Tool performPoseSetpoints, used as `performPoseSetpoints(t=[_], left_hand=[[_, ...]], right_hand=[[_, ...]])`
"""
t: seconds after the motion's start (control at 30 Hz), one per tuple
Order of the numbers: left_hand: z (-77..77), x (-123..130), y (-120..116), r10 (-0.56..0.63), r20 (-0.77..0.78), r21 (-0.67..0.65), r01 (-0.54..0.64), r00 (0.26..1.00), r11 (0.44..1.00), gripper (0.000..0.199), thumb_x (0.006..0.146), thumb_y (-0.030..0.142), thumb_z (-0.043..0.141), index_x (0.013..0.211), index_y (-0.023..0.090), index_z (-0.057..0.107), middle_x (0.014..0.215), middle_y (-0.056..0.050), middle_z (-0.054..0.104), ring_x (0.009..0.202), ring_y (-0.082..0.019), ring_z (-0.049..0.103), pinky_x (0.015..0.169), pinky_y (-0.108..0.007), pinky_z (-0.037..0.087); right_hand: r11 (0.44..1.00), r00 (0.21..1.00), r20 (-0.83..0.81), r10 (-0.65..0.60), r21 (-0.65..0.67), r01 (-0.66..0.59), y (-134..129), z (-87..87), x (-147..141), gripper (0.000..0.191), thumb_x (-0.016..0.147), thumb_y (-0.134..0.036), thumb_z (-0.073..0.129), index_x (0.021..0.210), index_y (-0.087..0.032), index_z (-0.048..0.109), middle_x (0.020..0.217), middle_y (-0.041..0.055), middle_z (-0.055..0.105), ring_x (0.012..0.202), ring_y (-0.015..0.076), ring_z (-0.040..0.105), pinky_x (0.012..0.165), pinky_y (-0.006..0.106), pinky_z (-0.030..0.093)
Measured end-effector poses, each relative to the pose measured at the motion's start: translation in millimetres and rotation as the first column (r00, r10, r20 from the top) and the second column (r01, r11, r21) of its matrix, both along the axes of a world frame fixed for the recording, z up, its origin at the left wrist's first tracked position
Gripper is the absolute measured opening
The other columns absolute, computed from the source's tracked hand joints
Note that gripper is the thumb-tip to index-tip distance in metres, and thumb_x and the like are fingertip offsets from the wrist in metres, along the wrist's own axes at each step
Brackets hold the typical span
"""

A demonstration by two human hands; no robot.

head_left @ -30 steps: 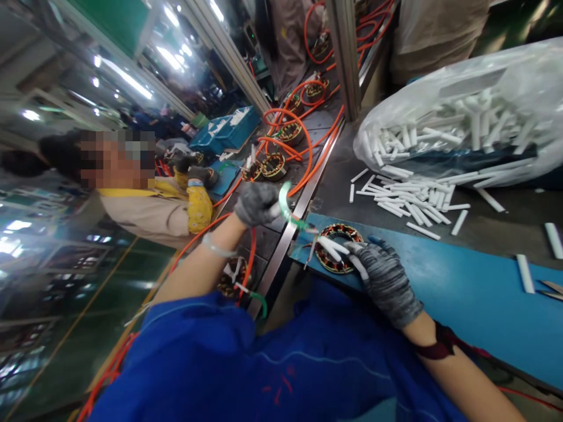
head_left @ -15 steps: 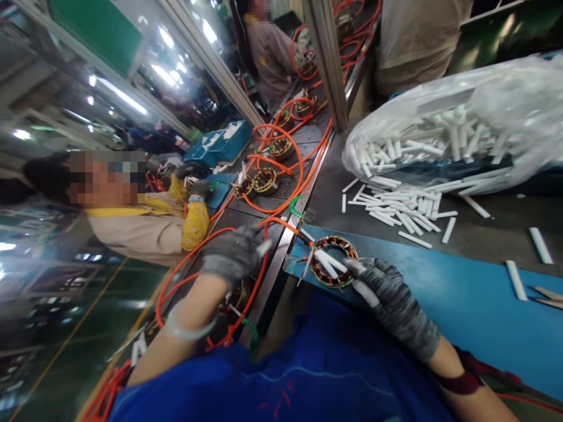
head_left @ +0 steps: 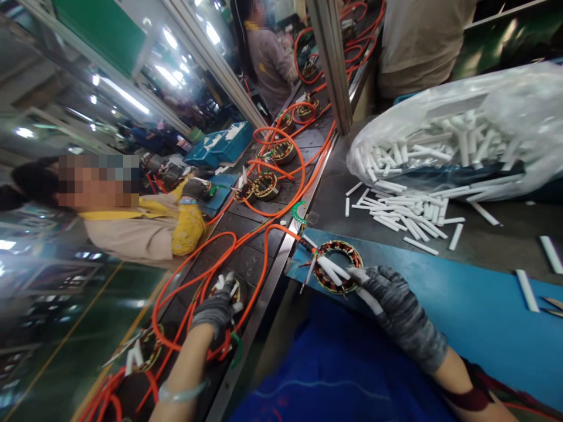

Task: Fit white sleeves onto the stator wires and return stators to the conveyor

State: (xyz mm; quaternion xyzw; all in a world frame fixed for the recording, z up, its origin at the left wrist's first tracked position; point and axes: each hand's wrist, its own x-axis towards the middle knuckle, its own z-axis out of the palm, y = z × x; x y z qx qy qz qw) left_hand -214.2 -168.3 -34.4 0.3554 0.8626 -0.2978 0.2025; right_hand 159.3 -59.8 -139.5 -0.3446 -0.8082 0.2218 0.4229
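A wound stator ring (head_left: 357, 253) with red and dark windings lies on the blue mat at the near edge of the bench. White sleeves (head_left: 331, 271) lie across its opening, and a thick orange cable (head_left: 285, 229) runs from it. My right hand (head_left: 393, 308), in a grey glove with pale fingertips, pinches the ring's right side between thumb and fingers. On the conveyor, my gloved left hand (head_left: 217, 308) is closed around a second stator (head_left: 240, 288), whose body it partly covers. Green lacing (head_left: 237, 350) hangs beside that one.
Loose white sleeves (head_left: 411, 214) lie in a heap before a clear plastic bag (head_left: 484, 94) of more sleeves. Scissors (head_left: 553, 307) rest at the mat's right. Several stators and orange cables line the conveyor (head_left: 251, 225). A metal post (head_left: 332, 64) stands behind; a co-worker (head_left: 132, 231) works across.
My left hand has moved down and toward me along the conveyor, onto the second stator. My right hand stays at the ring on the mat.
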Motion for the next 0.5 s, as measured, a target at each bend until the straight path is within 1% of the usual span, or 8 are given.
performPoseSetpoints(t=[0.07, 0.1, 0.17, 0.23, 0.3, 0.37, 0.43, 0.5], left_hand=[[0.7, -9.9, -6.7, -0.004, 0.020, 0.027, 0.004, 1.000, 1.000, 0.090, 0.090, 0.024, 0.060, 0.167, 0.021, 0.015, 0.168, -0.017, 0.030, 0.146, -0.033, 0.048, 0.119, -0.042, 0.040], [-1.5, -14.9, -11.9, -0.009, 0.016, 0.070, 0.008, 1.000, 0.998, 0.090, 0.090, 0.022, 0.060, 0.167, 0.021, 0.016, 0.166, -0.015, 0.035, 0.146, -0.032, 0.049, 0.120, -0.041, 0.040], [-9.0, -22.3, -21.7, -0.028, -0.030, 0.210, 0.034, 0.999, 0.977, 0.084, 0.092, 0.024, 0.057, 0.167, 0.018, 0.018, 0.162, -0.015, 0.044, 0.145, -0.030, 0.051, 0.118, -0.038, 0.042], [-17.5, -25.4, -24.8, -0.024, -0.119, 0.360, 0.065, 0.993, 0.930, 0.077, 0.098, 0.030, 0.049, 0.166, 0.014, 0.018, 0.156, -0.018, 0.052, 0.141, -0.031, 0.055, 0.115, -0.039, 0.045], [-22.7, -26.3, -17.1, 0.013, -0.192, 0.445, 0.075, 0.981, 0.892, 0.074, 0.101, 0.036, 0.045, 0.166, 0.013, 0.017, 0.150, -0.021, 0.057, 0.136, -0.034, 0.059, 0.110, -0.042, 0.048], [-21.8, -28.8, -0.6, 0.048, -0.222, 0.463, 0.062, 0.974, 0.884, 0.075, 0.100, 0.038, 0.048, 0.165, 0.014, 0.019, 0.147, -0.022, 0.059, 0.131, -0.036, 0.063, 0.106, -0.044, 0.051], [-13.8, -34.4, 18.5, 0.050, -0.245, 0.443, 0.066, 0.968, 0.894, 0.078, 0.098, 0.039, 0.055, 0.164, 0.011, 0.025, 0.144, -0.026, 0.061, 0.126, -0.039, 0.066, 0.103, -0.048, 0.052], [-0.5, -39.4, 34.4, 0.037, -0.290, 0.415, 0.091, 0.956, 0.905, 0.072, 0.096, 0.040, 0.057, 0.158, 0.009, 0.037, 0.137, -0.029, 0.064, 0.121, -0.043, 0.067, 0.100, -0.057, 0.052]], right_hand=[[1.000, 1.000, -0.006, -0.011, 0.002, 0.011, -1.3, -1.1, 0.2, 0.035, 0.103, -0.025, 0.050, 0.133, -0.027, 0.068, 0.113, 0.0069, 0.079, 0.098, 0.0225, 0.075, 0.087, 0.042, 0.062], [1.000, 1.000, -0.007, -0.013, 0.001, 0.013, -1.5, -1.4, 0.2, 0.035, 0.103, -0.024, 0.050, 0.134, -0.027, 0.067, 0.113, 0.0068, 0.079, 0.097, 0.0221, 0.075, 0.087, 0.041, 0.062], [1.000, 1.000, 0.004, -0.011, 0.010, 0.011, -1.3, -2.0, 0.5, 0.036, 0.103, -0.023, 0.049, 0.134, -0.026, 0.066, 0.111, 0.0069, 0.079, 0.096, 0.0218, 0.075, 0.087, 0.040, 0.062], [1.000, 1.000, 0.024, -0.008, 0.025, 0.007, -0.6, -2.9, 1.2, 0.034, 0.104, -0.024, 0.048, 0.133, -0.024, 0.067, 0.110, 0.0071, 0.079, 0.096, 0.0223, 0.075, 0.087, 0.041, 0.062], [1.000, 1.000, 0.023, 0.005, 0.019, -0.006, -0.6, -4.6, 2.4, 0.033, 0.104, -0.026, 0.048, 0.131, -0.023, 0.067, 0.109, 0.0075, 0.079, 0.097, 0.0222, 0.074, 0.087, 0.040, 0.062], [0.999, 1.000, -0.011, 0.020, -0.029, -0.020, -1.8, -6.4, 4.3, 0.033, 0.105, -0.027, 0.049, 0.132, -0.023, 0.066, 0.111, 0.0076, 0.078, 0.099, 0.0220, 0.074, 0.089, 0.040, 0.062], [0.993, 0.998, -0.057, 0.021, -0.116, -0.028, -3.9, -6.9, 6.9, 0.035, 0.104, -0.028, 0.050, 0.137, -0.024, 0.063, 0.118, 0.0078, 0.077, 0.106, 0.0227, 0.073, 0.094, 0.043, 0.061], [0.980, 0.996, -0.095, 0.004, -0.196, -0.023, -6.1, -4.9, 10.0, 0.040, 0.104, -0.030, 0.051, 0.143, -0.026, 0.059, 0.127, 0.0079, 0.074, 0.113, 0.0243, 0.071, 0.100, 0.046, 0.059]])
